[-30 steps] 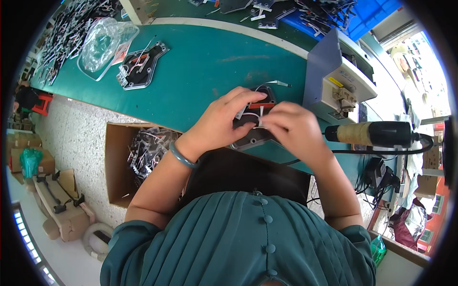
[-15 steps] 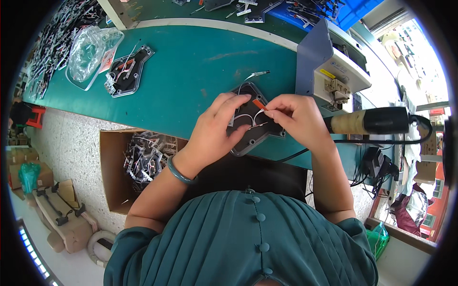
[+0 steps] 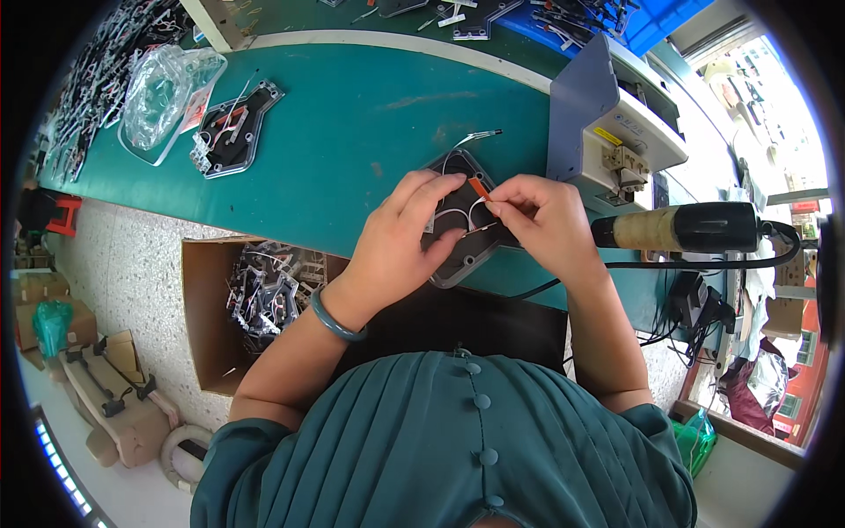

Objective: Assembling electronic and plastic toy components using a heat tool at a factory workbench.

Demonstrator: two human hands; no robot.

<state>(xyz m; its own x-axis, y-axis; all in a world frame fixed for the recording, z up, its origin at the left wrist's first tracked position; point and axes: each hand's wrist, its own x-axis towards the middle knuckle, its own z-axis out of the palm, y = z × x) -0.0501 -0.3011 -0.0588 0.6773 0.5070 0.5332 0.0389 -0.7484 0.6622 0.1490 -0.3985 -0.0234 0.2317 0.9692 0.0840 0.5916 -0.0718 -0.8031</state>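
A dark, angular plastic housing (image 3: pixel 458 267) with a clear-looking rim lies on the green bench in front of me. My left hand (image 3: pixel 400 229) rests over its left side, fingers curved, with thumb and forefinger well apart. White wires (image 3: pixel 453 211) loop between that thumb and forefinger. My right hand (image 3: pixel 547 222) pinches a white wire at the lower end of a small orange strip (image 3: pixel 478 187) inside the housing. Close to my left thumb is a thin wire end (image 3: pixel 482 230). Another wire with a dark tip (image 3: pixel 480 135) sticks out past the housing's far edge.
A soldering-type tool with a black and tan handle (image 3: pixel 678 227) lies right of my right hand, before a grey box-shaped machine (image 3: pixel 585 114). A second housing (image 3: pixel 236 132) and a clear plastic bag (image 3: pixel 158 106) lie left. Below the bench, a cardboard box (image 3: pixel 204 317) holds parts.
My right hand has shifted very slightly left and its fingers have drawn closer together. The left hand and the housing stay nearly where they were.
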